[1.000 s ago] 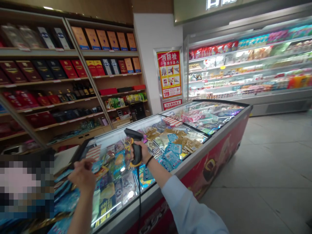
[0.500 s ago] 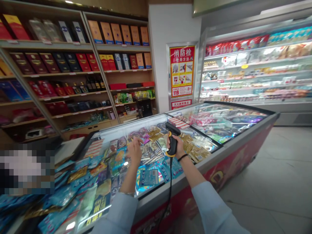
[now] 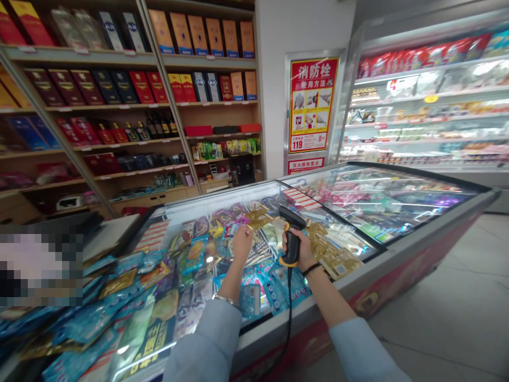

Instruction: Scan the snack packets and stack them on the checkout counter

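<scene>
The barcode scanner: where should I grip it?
Take the barcode scanner by its narrow black handle, coming from behind and below the head, as the right hand does. The handle is slim enough to wrap, the head tilts forward clear of the grip, and the cable drops from the base.

Blk corded barcode scanner (image 3: 292, 246) — upright, yellow trim

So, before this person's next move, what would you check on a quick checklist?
1. Barcode scanner firmly held in the right hand: ok.
2. Scanner cord hanging slack: ok.
3. Left hand holding a packet: cannot tell.
4. Gold packet within reach of the right hand: ok.
5. Freezer glass covering the packets by the hands: cannot tell.
</scene>
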The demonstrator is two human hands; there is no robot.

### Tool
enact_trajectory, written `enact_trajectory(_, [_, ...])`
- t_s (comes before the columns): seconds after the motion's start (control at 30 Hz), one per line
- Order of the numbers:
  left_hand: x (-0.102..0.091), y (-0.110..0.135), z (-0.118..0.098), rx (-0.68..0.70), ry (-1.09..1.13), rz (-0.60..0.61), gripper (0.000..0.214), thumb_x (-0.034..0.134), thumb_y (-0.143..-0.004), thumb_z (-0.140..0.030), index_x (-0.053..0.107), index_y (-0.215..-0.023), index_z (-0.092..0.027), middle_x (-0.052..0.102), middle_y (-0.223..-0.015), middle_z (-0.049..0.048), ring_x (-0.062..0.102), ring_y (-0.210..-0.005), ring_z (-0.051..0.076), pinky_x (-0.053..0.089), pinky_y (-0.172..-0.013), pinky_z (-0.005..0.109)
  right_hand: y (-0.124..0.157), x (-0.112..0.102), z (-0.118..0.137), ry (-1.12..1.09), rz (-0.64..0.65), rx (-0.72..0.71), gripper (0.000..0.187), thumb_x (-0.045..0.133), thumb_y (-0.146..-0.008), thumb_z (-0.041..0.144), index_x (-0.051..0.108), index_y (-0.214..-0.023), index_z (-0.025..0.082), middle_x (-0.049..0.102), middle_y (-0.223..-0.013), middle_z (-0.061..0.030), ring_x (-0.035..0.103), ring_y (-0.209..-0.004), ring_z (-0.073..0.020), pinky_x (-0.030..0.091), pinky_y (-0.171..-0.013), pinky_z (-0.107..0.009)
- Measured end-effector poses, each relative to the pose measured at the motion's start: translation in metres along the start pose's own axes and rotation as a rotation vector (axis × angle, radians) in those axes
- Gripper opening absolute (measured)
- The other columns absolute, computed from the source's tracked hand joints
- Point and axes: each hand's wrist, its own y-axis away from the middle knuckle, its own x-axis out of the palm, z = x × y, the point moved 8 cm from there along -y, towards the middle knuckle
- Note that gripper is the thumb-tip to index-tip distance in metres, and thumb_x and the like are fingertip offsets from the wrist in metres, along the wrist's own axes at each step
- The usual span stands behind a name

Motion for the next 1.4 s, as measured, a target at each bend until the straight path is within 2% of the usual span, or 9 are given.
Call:
enact_trajectory(0.2, [0.005, -0.018, -0.013, 0.118, -0.132, -0.086, 0.024, 0.042, -0.088, -0.015, 0.060, -0.104, -0.015, 0.062, -0.107, 0.0127, 0.056, -0.106, 0.021, 0.041, -0.092, 0.030, 0.000, -0.004, -0.002, 0.017, -0.019, 0.008, 0.023, 0.061, -0.069, 0.038, 0.055, -0.083, 0.020, 0.054, -0.052, 0.0051, 0.049, -0.035, -0.0107, 0.040, -0.033, -0.020])
enact_trajectory(0.43, [0.027, -0.033, -0.021, 0.137, -0.326, -0.043, 0.044, 0.050, -0.090, -0.039, 0.056, -0.120, -0.008, 0.057, -0.123, 0.0207, 0.046, -0.121, 0.031, 0.032, -0.104, 0.039, 0.000, -0.001, 0.001, 0.063, 0.003, 0.002, 0.024, 0.061, -0.070, 0.039, 0.054, -0.084, 0.021, 0.053, -0.052, 0.0058, 0.049, -0.035, -0.0107, 0.041, -0.034, -0.020])
enact_trajectory(0.57, [0.033, -0.031, -0.019, 0.118, -0.335, 0.003, 0.050, 0.053, -0.088, -0.040, 0.054, -0.124, -0.005, 0.050, -0.134, 0.0238, 0.035, -0.132, 0.036, 0.029, -0.107, 0.042, 0.001, 0.000, 0.001, 0.060, 0.007, 0.004, 0.024, 0.061, -0.070, 0.039, 0.055, -0.084, 0.020, 0.054, -0.053, 0.0049, 0.050, -0.036, -0.0107, 0.040, -0.033, -0.020])
enact_trajectory(0.67, [0.034, -0.028, -0.018, 0.108, -0.325, 0.042, 0.047, 0.053, -0.088, -0.038, 0.055, -0.122, -0.006, 0.049, -0.136, 0.0239, 0.033, -0.135, 0.037, 0.028, -0.108, 0.044, 0.001, -0.001, 0.001, 0.058, 0.008, -0.003, 0.024, 0.061, -0.070, 0.039, 0.057, -0.084, 0.020, 0.055, -0.053, 0.0044, 0.050, -0.036, -0.0105, 0.040, -0.033, -0.020])
enact_trajectory(0.83, [0.023, -0.028, -0.012, 0.033, -0.283, 0.013, 0.049, 0.063, -0.081, -0.039, 0.052, -0.116, -0.007, 0.055, -0.124, 0.0259, 0.044, -0.127, 0.038, 0.033, -0.102, 0.045, 0.002, -0.001, 0.001, 0.044, 0.017, 0.013, 0.023, 0.061, -0.070, 0.039, 0.058, -0.083, 0.020, 0.054, -0.054, 0.0043, 0.051, -0.037, -0.0118, 0.041, -0.035, -0.022])
enact_trajectory(0.93, [0.018, -0.029, -0.006, -0.003, -0.156, 0.019, 0.049, 0.067, -0.078, -0.033, 0.047, -0.118, -0.012, 0.064, -0.110, 0.0176, 0.057, -0.112, 0.032, 0.038, -0.096, 0.041, 0.002, 0.000, 0.004, 0.030, 0.017, 0.009, 0.022, 0.061, -0.070, 0.038, 0.058, -0.083, 0.020, 0.054, -0.055, 0.0041, 0.051, -0.037, -0.0113, 0.041, -0.035, -0.022])
enact_trajectory(1.07, [0.007, -0.036, -0.004, 0.056, 0.183, -0.030, 0.040, 0.062, -0.079, -0.019, 0.048, -0.117, -0.018, 0.068, -0.099, 0.0074, 0.064, -0.093, 0.021, 0.045, -0.082, 0.030, 0.003, 0.001, 0.008, 0.025, 0.013, -0.010, 0.022, 0.062, -0.070, 0.039, 0.058, -0.082, 0.020, 0.055, -0.054, 0.0039, 0.050, -0.036, -0.0112, 0.041, -0.034, -0.022])
enact_trajectory(1.27, [-0.017, -0.049, -0.001, 0.130, 0.628, -0.212, 0.030, 0.063, -0.077, -0.023, 0.058, -0.106, -0.017, 0.069, -0.096, 0.0058, 0.065, -0.084, 0.019, 0.050, -0.079, 0.031, 0.002, 0.001, 0.005, 0.077, 0.012, 0.015, 0.025, 0.068, -0.067, 0.039, 0.058, -0.079, 0.019, 0.058, -0.051, 0.0040, 0.052, -0.033, -0.0113, 0.040, -0.031, -0.020])
enact_trajectory(1.4, [-0.035, -0.052, 0.000, 0.147, 0.710, -0.277, 0.040, 0.064, -0.076, -0.026, 0.061, -0.115, -0.018, 0.070, -0.098, 0.0051, 0.066, -0.087, 0.018, 0.051, -0.081, 0.030, 0.001, 0.001, 0.000, 0.105, 0.027, 0.035, 0.027, 0.070, -0.066, 0.039, 0.057, -0.078, 0.018, 0.059, -0.051, 0.0034, 0.052, -0.032, -0.0125, 0.039, -0.029, -0.021])
